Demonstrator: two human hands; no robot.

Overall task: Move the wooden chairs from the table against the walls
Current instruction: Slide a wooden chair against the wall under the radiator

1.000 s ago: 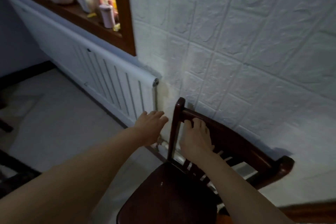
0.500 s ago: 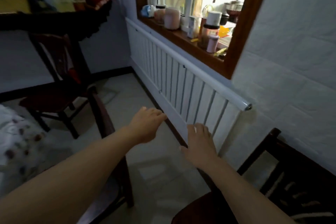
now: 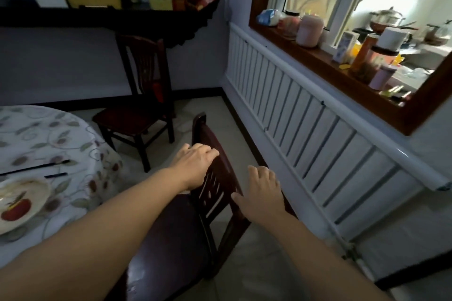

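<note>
A dark wooden chair (image 3: 171, 239) stands right in front of me beside the round table (image 3: 56, 139), its slatted back toward the radiator. My left hand (image 3: 195, 164) lies on the top rail of the backrest with its fingers curled over it. My right hand (image 3: 261, 193) is over the near end of the same rail, fingers spread, and no grip shows. A second wooden chair (image 3: 137, 115) stands farther off, under the dark wall shelf.
The table has a floral cloth, a plate (image 3: 22, 200) and dark chopsticks (image 3: 36, 167). A white radiator (image 3: 318, 129) runs along the right wall below a window sill (image 3: 325, 63) crowded with jars. A shelf (image 3: 97, 17) holds boxes. Bare floor lies between chair and radiator.
My right hand let go of the chair by the white wall. My view swung left, and both hands came onto the backrest of the chair at the table.
</note>
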